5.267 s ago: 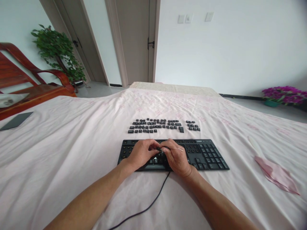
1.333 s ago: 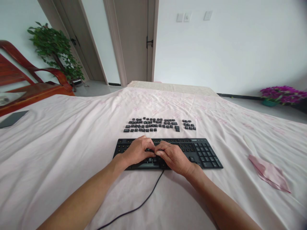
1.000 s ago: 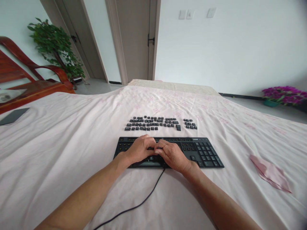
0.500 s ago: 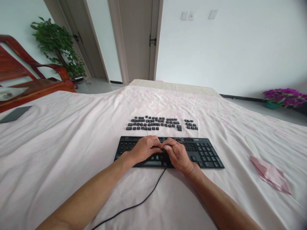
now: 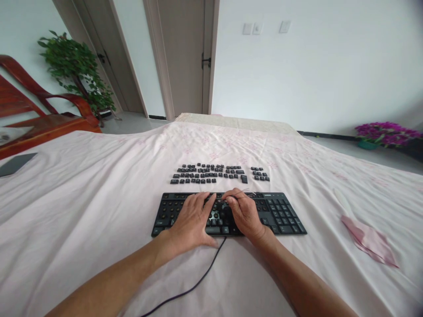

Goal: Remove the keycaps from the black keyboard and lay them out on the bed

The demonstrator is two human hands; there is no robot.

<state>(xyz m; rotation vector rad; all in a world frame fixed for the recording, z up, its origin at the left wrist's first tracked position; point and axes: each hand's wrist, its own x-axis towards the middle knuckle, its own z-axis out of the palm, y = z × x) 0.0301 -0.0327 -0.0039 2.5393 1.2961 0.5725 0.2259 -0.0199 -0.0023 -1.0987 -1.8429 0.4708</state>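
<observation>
On the keyboard (image 5: pixel 216 222), illegible lettering (image 5: pixel 267 195)

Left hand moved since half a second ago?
Yes: against the keyboard, the left hand has shifted down the picture, its thumb now past the near edge.

Left hand (image 5: pixel 190 223) has parted from right hand (image 5: pixel 246 215) — fingers (image 5: pixel 209 205) now spread.

White wall (image 5: pixel 313 79), three small plates (image 5: pixel 257 29) mounted on it. Two grey-brown doors (image 5: pixel 181 57) carry black handles (image 5: pixel 207 60). Left: reddish wooden bench (image 5: pixel 56 122); leafy plant (image 5: pixel 69 58) stands behind it. Grey floor (image 5: pixel 132 122). Far right: magenta flowers (image 5: pixel 386 131) in green pot (image 5: pixel 368 144). Light is soft, even.
</observation>
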